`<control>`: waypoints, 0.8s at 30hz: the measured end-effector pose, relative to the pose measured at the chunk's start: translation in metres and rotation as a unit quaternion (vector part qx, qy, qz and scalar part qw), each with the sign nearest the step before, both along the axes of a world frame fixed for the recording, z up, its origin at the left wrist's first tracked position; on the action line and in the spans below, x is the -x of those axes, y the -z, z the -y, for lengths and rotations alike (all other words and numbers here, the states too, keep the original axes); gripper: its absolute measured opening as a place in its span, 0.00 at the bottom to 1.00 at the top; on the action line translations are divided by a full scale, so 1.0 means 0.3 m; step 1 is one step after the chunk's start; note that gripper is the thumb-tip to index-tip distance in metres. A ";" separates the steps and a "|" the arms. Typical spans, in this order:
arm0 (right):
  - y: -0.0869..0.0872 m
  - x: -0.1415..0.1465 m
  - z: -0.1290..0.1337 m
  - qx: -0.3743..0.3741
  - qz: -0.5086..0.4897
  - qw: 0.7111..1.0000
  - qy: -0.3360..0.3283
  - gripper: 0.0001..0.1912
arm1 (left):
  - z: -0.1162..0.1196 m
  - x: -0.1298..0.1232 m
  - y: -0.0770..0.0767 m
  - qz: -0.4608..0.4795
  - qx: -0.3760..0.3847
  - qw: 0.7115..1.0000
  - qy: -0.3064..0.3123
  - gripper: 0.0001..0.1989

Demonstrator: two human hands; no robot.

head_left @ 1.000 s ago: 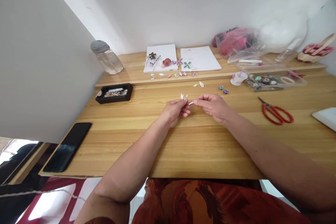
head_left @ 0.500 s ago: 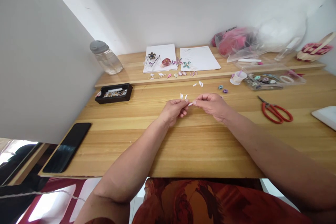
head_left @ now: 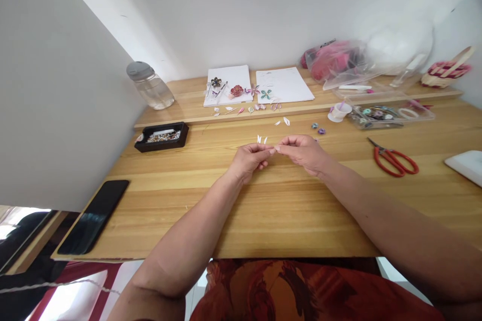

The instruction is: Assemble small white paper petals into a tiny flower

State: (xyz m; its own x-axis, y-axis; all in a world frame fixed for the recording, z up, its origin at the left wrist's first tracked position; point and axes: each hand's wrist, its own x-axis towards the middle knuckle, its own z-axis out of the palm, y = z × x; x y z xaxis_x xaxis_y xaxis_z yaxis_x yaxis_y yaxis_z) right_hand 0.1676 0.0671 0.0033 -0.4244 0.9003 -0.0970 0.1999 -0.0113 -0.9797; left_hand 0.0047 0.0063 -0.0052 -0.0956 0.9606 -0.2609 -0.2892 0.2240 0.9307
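Above the middle of the table, my left hand and my right hand meet at the fingertips, both closed in a pinch. Between them is a small white petal-shaped piece, now almost wholly covered by thumbs and fingers. Just beyond my left hand lie several similar white petals. Farther back is another white petal with a slim one beside it. Small blue and purple beads or flowers rest beyond my right hand.
Red-handled scissors lie right, near a white spool and a clear box of findings. Finished flowers and papers occupy the back shelf. Left are a bottle, a black bead tray and a phone.
My fingertips have drawn together, covering the white petal that showed between them before. The view has shifted slightly; the things on the table lie as they did.
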 end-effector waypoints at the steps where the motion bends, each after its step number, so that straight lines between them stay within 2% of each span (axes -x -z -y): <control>1: -0.002 0.001 0.001 0.001 -0.001 1.000 -0.001 0.19 | 0.000 0.000 0.000 -0.003 0.003 1.000 -0.005 0.19; 11: -0.010 0.003 0.006 0.046 -0.025 0.998 -0.020 0.19 | 0.002 -0.003 -0.014 -0.054 0.003 0.998 -0.028 0.14; 16: -0.016 -0.002 -0.002 0.087 -0.062 0.993 -0.041 0.24 | 0.002 -0.002 -0.017 -0.058 -0.011 0.998 -0.038 0.14; 24: -0.007 -0.017 -0.020 0.107 -0.084 0.990 -0.049 0.30 | -0.002 0.000 -0.006 -0.052 -0.019 0.997 -0.050 0.15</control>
